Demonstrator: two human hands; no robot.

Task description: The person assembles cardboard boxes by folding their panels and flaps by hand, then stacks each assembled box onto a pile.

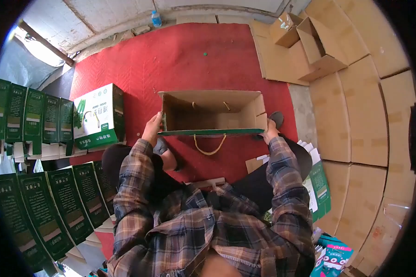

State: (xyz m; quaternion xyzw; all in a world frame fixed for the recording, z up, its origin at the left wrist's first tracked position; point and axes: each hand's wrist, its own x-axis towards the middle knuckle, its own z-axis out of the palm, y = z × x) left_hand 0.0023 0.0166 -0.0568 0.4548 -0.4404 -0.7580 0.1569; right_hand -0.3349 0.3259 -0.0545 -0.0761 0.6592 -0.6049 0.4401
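Between my hands is a cardboard gift box [212, 114], its open top facing me and its bare brown inside showing. Its near edge is green, and a yellow rope handle [210, 151] hangs from that side. My left hand [152, 129] grips the box's left end, fingers partly hidden behind the wall. At the right end, my right hand [269, 132] holds the near corner, with its fingertips mostly out of sight. Rope ends show inside the box on the far wall.
A white and green printed box [99, 115] stands on the red carpet [185, 55] at left, beside rows of green boxes [62, 203]. Large brown cartons [330, 115] line the right. An open carton [320, 44] sits at back right; a blue bottle [156, 19] stands by the wall.
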